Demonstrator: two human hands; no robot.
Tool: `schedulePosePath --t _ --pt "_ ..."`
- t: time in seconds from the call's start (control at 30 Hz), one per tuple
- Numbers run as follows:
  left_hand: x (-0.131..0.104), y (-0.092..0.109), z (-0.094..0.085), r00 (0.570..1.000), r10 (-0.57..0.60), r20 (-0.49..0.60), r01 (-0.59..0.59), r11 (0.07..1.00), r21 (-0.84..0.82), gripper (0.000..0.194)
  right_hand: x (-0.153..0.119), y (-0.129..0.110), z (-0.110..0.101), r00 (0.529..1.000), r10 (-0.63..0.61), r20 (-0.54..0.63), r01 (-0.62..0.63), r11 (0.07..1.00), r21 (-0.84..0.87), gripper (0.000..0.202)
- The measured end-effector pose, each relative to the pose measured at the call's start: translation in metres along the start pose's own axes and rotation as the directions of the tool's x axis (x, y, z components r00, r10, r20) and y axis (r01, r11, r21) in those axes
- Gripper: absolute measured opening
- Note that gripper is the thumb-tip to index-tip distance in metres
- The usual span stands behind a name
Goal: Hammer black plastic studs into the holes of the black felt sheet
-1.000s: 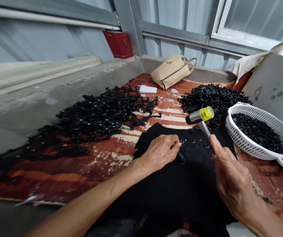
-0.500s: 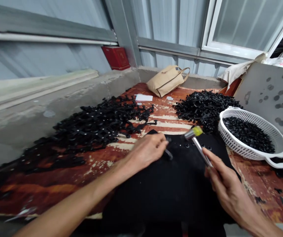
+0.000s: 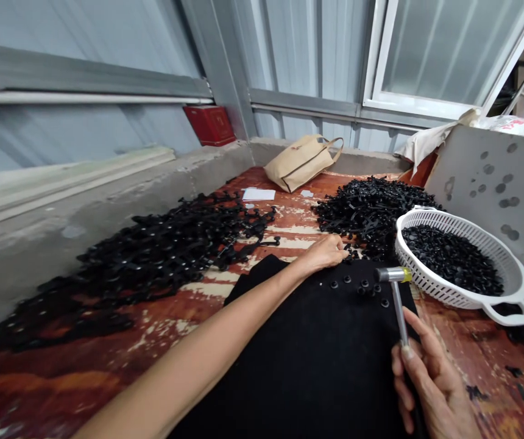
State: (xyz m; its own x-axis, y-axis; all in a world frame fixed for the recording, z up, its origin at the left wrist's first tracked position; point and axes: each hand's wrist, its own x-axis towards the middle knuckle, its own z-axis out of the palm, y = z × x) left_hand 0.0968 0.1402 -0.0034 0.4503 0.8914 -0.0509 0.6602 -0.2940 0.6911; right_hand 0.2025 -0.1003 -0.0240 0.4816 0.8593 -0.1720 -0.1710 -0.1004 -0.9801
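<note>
My right hand is wrapped round the metal handle of a small hammer, whose head has a dark face and a yellow face. Below the hammer lies a black cloth, with several small round black pieces near its far edge. My left hand reaches past that edge, its fingers pressed together beside the near side of a heap of black strap-like parts. What its fingertips hold, if anything, is too small to make out.
A white basket of black pieces stands at the right. Another pile of black parts spreads over the left. Farther back are a beige bag, white paper and a red box by the wall.
My left hand has moved right and away from me to the heap; the small grey object it had is no longer seen. The hammer has shifted right and nearer, its head turned.
</note>
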Motion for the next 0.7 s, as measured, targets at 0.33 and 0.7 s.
schedulePosePath --t 0.33,0.7 --pt "-0.044 -0.013 -0.045 0.958 -0.170 0.232 0.273 0.796 -0.541 0.026 -0.001 0.000 -0.005 1.000 0.012 0.020 -0.013 0.999 0.040 0.064" --pt "-0.092 -0.014 -0.035 0.884 -0.151 0.443 0.445 0.562 -0.697 0.028 -0.002 -0.005 -0.006 0.998 0.007 0.060 -0.006 1.000 -0.006 0.060"
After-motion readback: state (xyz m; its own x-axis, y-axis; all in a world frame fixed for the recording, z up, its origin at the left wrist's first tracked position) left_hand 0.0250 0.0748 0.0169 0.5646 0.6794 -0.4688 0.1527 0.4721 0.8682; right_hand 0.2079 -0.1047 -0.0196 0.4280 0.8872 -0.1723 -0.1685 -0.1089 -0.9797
